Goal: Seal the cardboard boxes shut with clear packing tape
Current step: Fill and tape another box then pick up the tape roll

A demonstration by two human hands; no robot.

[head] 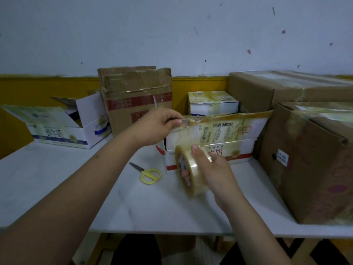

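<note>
Head: 6 boxes (210,138), 1 tape roll (191,169), 1 scissors (148,174)

From my feed: back wall (172,31) painted pale blue-white, scuffed and flecked with dark chips, above a mustard-yellow lower band (47,87) whose top edge is ragged. White, faintly marbled tabletop (149,203) runs the width of view and butts against that wall. Light is dim and flat; under the table's front edge I make out only dark shapes and bits of yellowish floor (340,243).
</note>
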